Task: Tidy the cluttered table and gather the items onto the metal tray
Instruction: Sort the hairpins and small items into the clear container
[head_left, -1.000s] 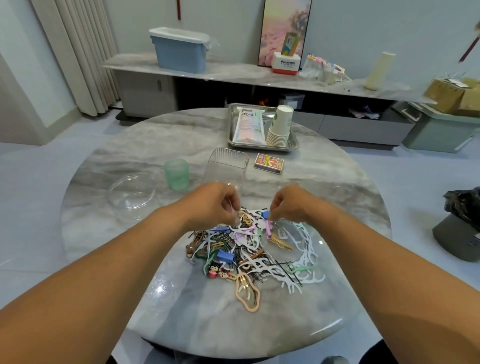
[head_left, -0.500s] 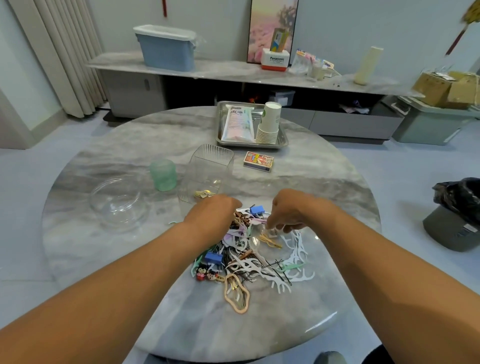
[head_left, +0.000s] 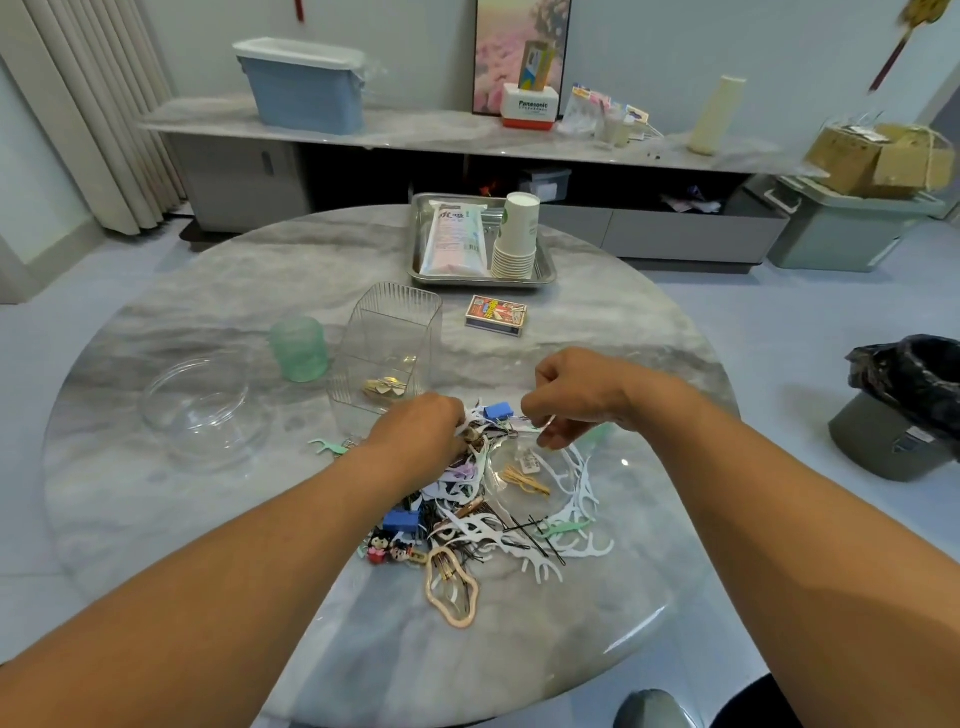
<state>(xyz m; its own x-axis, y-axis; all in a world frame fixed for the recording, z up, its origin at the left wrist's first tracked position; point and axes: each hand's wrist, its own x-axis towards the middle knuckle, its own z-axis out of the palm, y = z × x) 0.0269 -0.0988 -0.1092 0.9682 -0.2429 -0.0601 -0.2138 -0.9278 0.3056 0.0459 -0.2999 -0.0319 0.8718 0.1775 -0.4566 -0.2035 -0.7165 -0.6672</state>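
Two hands work over a heap of small hair clips and white floss picks (head_left: 483, 499): the left hand (head_left: 415, 441) lies knuckles-up on it, grasp hidden; the right hand (head_left: 576, 397) pinches a thin white pick. Just beyond stand a ribbed clear plastic box (head_left: 387, 348), a green cup (head_left: 298, 349) and a matchbox (head_left: 496, 315). The metal tray (head_left: 545, 270), holding paper cups, sits at the far edge of the round marble table (head_left: 208, 519).

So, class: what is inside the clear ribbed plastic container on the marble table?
In the clear ribbed plastic container, a small heap of gold-coloured clips lies at the bottom. The left hand covers its near lower corner.
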